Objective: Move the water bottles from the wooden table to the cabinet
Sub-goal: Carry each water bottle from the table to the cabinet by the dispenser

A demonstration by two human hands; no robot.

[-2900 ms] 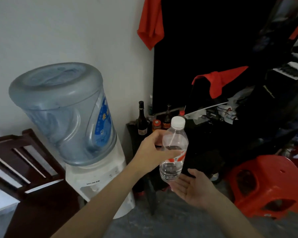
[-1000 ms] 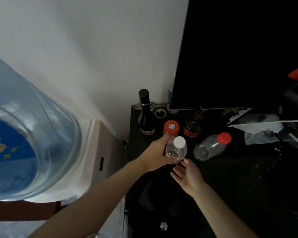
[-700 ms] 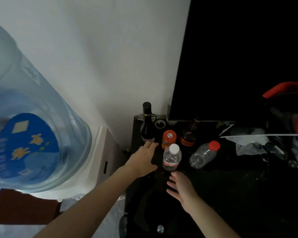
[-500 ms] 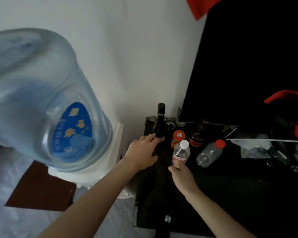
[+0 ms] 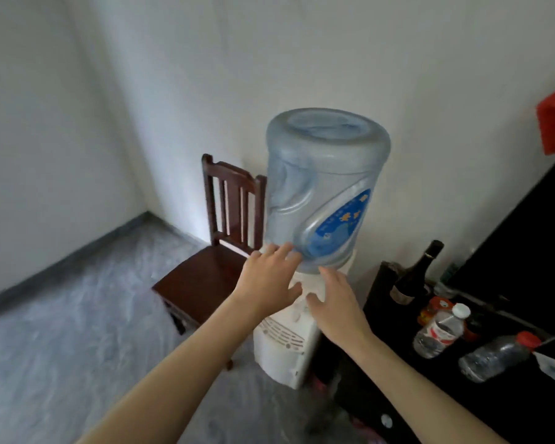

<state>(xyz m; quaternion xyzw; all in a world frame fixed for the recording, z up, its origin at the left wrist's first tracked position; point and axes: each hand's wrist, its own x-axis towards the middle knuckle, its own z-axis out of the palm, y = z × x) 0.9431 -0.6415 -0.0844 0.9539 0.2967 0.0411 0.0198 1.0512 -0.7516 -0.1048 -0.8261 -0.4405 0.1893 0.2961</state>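
Both empty, left hand (image 5: pixel 271 280) and right hand (image 5: pixel 337 304) spread mid-frame; white-capped water bottle (image 5: pixel 440 331) upright on black cabinet (image 5: pixel 436 395), lower right, probably light, thin-walled, slippery, best gripped round the middle.

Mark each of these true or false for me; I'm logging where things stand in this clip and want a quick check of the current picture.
1. Both hands are empty. True: the left hand and right hand are open and hold nothing.
2. The white-capped water bottle lies on its side. False: it stands upright on the black cabinet.
3. The red-capped bottle lies on its side. True.
4. The wooden chair stands right of the water dispenser. False: it stands to its left.
5. A dark wine bottle stands on the cabinet behind the white-capped bottle. True.
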